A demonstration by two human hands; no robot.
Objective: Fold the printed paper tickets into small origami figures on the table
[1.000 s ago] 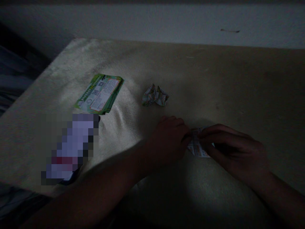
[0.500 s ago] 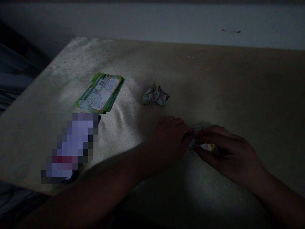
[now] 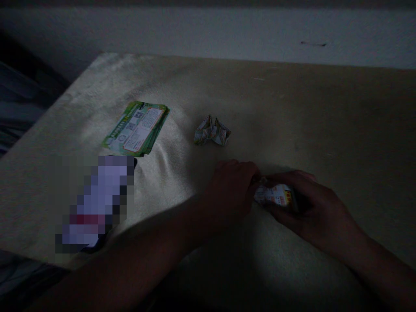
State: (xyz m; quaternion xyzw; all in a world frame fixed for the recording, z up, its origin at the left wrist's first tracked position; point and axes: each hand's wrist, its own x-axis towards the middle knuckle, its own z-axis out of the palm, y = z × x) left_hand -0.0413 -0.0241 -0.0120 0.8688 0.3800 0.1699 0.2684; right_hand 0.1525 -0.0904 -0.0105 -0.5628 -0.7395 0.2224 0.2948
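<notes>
A small printed paper piece (image 3: 275,195), white with red and yellow markings, lies between my two hands at the right front of the table. My left hand (image 3: 232,188) has its fingers closed on the paper's left end, the fingertips partly hidden behind the hand. From the right, my right hand (image 3: 312,203) grips the same piece with thumb below and fingers above. Beyond my left hand stands a folded paper shape (image 3: 212,131) with two peaked sides, printed in green and white; neither hand touches it.
A stack of green and white printed sheets (image 3: 136,130) lies at the left of the table (image 3: 312,112). Nearer me is a phone (image 3: 97,203) with a blurred screen. A pale wall (image 3: 208,32) runs along the back edge. The light is dim.
My right hand's fingers have spread apart slightly, so more of the paper's printed face shows between my hands. The folded shape, sheets and phone have stayed in place.
</notes>
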